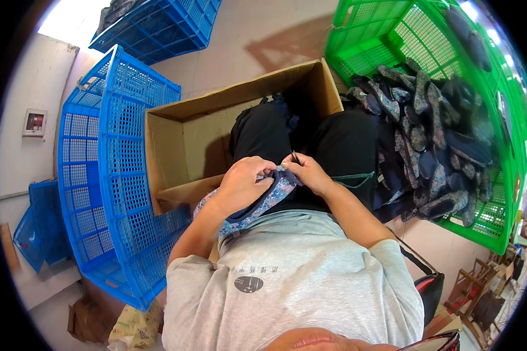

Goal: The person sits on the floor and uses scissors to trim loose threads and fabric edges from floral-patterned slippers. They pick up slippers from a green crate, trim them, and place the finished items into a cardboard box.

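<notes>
ok so quick rundown: the cloth [282, 188] (blue/pink floral, dark lining) is right at the fingertips of both hands, just above the lap, between shirt [310, 251] and trousers [346, 146]. L hand [245, 182] is over the top of it, thumb + fingers nearly closed, pinching the upper edge, w/ the rest of the cloth running under the palm & wrist. R hand [311, 175] is at the other end, thumb and index pinched tight around a thin dark tool [295, 157], tips right up against the cloth's end; can't tell exactly what kind of tool, or how much of the edge those fingers have hold of too. Long axis goes diagonal: one end points up-right at the R fingertips, the other goes down-left past the L wrist toward the blue crate [136, 111]. Can't tell toe from heel tbh, L hand covers too much. Dark lining shows btwn the two hands, floral side is on the belly side of it. Beyond the fingers, past the knees, there's an open box [211, 109]; off to the R of the R fingers, well apart, a green crate [430, 35] w/ a big heap of floral & dark shoes [418, 131].
</notes>
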A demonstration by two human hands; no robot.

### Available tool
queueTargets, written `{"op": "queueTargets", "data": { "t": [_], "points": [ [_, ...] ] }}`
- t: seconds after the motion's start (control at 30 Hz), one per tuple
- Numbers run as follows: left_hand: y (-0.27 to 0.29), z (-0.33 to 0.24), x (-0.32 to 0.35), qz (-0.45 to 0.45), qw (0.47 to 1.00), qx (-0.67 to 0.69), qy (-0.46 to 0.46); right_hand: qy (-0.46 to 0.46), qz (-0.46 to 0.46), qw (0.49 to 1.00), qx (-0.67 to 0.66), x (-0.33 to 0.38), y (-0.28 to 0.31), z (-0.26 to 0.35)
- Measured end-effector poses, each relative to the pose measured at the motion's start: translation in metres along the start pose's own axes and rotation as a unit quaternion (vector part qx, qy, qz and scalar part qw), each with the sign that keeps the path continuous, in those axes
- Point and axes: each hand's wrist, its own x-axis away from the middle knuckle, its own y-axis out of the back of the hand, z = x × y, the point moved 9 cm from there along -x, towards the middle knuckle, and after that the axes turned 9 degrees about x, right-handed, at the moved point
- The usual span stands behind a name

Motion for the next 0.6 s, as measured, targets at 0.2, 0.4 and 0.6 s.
{"op": "queueTargets", "data": {
  "t": [0.2, 0.4, 0.6],
  "points": [
    [-0.006, 0.002, 0.006, -0.119, 0.992, -0.044, 0.01, 0.098, -0.086, 0.991, -0.025, 0.018, 0.013, 0.047],
    [-0.006, -0.022, 0.018, -0.249, 0.944, -0.126, -0.174, 0.101, -0.01, 0.994, 0.026, 0.037, 0.012, 0.058],
    [-0.004, -0.034, 0.023, -0.302, 0.909, -0.12, -0.262, 0.149, 0.031, 0.984, 0.089, 0.043, 0.004, 0.061]
  ]
}}
